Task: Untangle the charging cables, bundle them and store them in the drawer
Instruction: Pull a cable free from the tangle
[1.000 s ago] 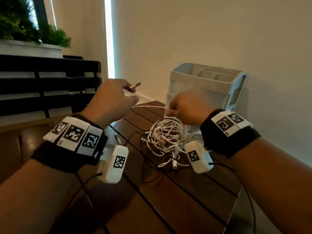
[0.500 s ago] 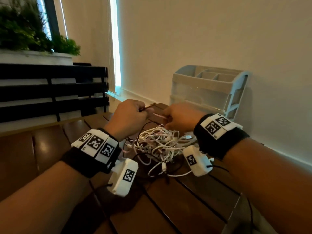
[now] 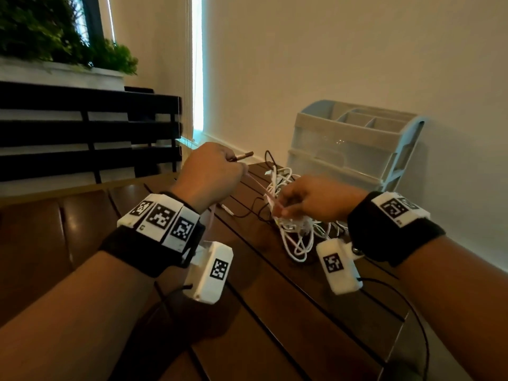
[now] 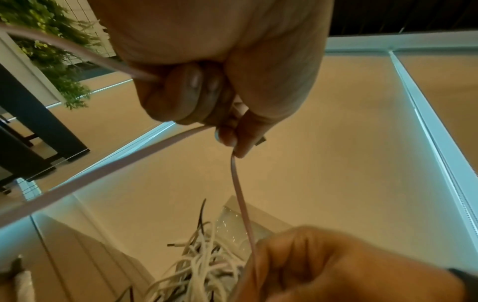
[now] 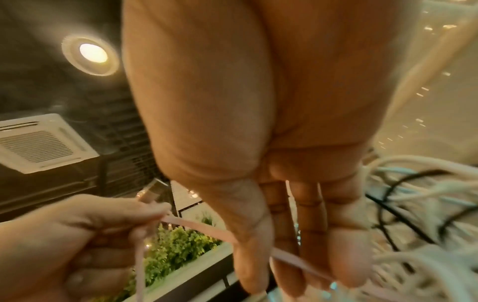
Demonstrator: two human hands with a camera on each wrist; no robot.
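The person is drawing one pink cable [image 3: 257, 185] out of the tangle of cables [image 3: 291, 226], which lies on the slatted wooden surface [image 3: 275, 312] just in front of the drawer unit [image 3: 354, 149]. The left hand [image 3: 211, 174], raised to the left of the tangle, is closed round the pink cable near its plug [image 3: 243, 156], which sticks out past the knuckles; a loop of the same cable runs back through that fist in the left wrist view. The right hand [image 3: 316, 199] sits on top of the tangle and pinches the pink cable between thumb and fingers [image 5: 344, 263], so the stretch between the two hands is fairly straight.

To do this step well, the right hand should probably let the cable slide through a light pinch while its weight holds the pile down, and the left hand should pull away from the tangle in short lengths. A hard tug would likely tighten any knot or drag the whole pile along.

The tangle lies near the far end of the surface, with the drawer unit close behind it and the wall [image 3: 357, 64] behind that, so there is little room that way. Left of the tangle and toward the person the surface is open. Thin black leads [image 3: 406, 303] from the wrist cameras trail near the tangle and could be caught up with it. The drawers appear closed.
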